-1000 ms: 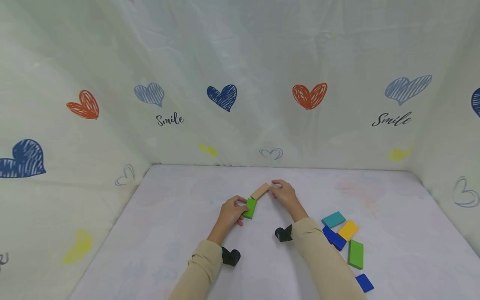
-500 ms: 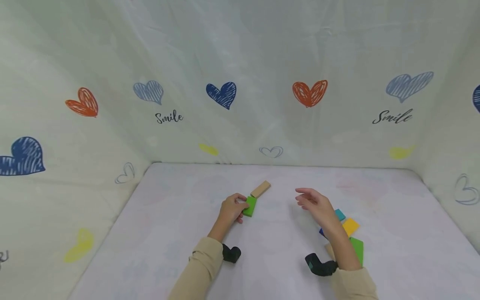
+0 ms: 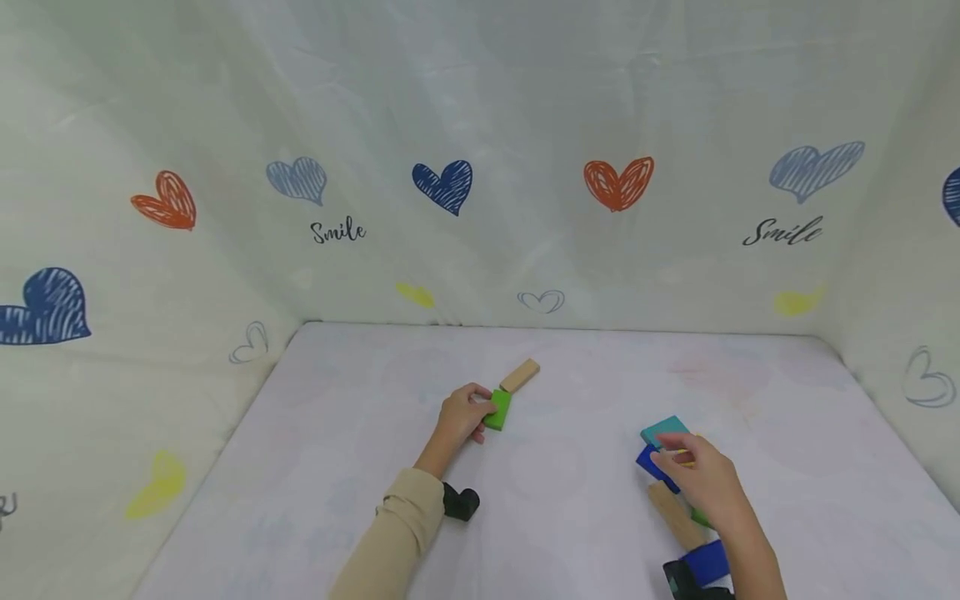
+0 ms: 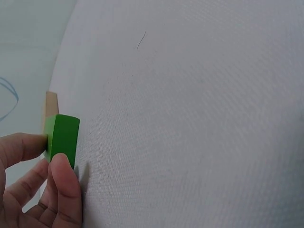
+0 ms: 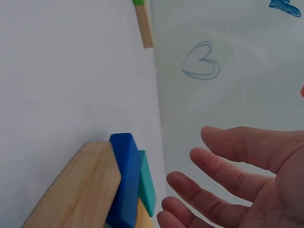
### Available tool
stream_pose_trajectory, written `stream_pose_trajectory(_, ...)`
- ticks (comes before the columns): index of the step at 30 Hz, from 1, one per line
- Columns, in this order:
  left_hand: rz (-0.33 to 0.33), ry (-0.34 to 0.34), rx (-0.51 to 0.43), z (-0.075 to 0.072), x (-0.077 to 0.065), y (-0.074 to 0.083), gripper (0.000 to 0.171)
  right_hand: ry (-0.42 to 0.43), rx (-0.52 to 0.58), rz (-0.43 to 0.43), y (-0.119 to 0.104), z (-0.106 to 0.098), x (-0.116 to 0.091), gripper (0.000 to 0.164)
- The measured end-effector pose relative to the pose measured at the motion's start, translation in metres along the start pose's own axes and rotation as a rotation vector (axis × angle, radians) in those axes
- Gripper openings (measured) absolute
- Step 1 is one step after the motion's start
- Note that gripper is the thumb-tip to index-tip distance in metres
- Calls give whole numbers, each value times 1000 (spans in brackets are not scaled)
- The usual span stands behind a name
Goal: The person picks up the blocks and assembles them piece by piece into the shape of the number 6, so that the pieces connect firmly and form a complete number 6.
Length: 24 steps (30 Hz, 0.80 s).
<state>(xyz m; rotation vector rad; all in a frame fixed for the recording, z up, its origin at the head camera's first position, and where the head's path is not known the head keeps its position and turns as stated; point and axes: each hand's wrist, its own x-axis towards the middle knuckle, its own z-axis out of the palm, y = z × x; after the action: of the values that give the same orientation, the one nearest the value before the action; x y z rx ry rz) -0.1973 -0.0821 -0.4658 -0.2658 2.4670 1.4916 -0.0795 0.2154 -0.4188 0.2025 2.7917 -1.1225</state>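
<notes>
My left hand [image 3: 459,416] pinches a green block [image 3: 498,410] between thumb and fingers, close to the table's middle. In the left wrist view the green block [image 4: 62,137] sits between the thumb and a fingertip. A plain wooden block [image 3: 520,375] lies end to end with it at an angle. Over the pile on the right hovers my right hand [image 3: 701,475], fingers spread apart and holding nothing. Below its fingers lie a teal block [image 3: 662,431] and a blue block [image 3: 651,461]. The right wrist view shows the relaxed hand [image 5: 237,175] beside the blocks.
Nearer me in the pile are another wooden block [image 3: 675,512], a second blue block [image 3: 707,563] and a green block [image 3: 702,518] partly hidden by the right hand. A yellow block [image 5: 142,217] peeks out there too. A curtain with hearts stands behind the table [image 3: 375,467].
My right hand has let go of the wooden block by the green one and moved right and toward me, over the pile. The left hand still holds the green block in place.
</notes>
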Motion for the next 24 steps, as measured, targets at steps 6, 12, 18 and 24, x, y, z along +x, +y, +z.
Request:
stream_pose_trajectory(6,2,-4,5,0,-1,1,25,6,-84,41,13,8,4,44)
stream_pose_trajectory(12,-10,9,12,1,0,1,25,4,-111,118,17,14,7,52)
stream_pose_trajectory(18,-22,6,8,2,1,0,24,4,-157,144,18,19,9,52)
stream_pose_trajectory(24,-16,2,4,2,4,-2,25,20,-195,141,15,22,13,51)
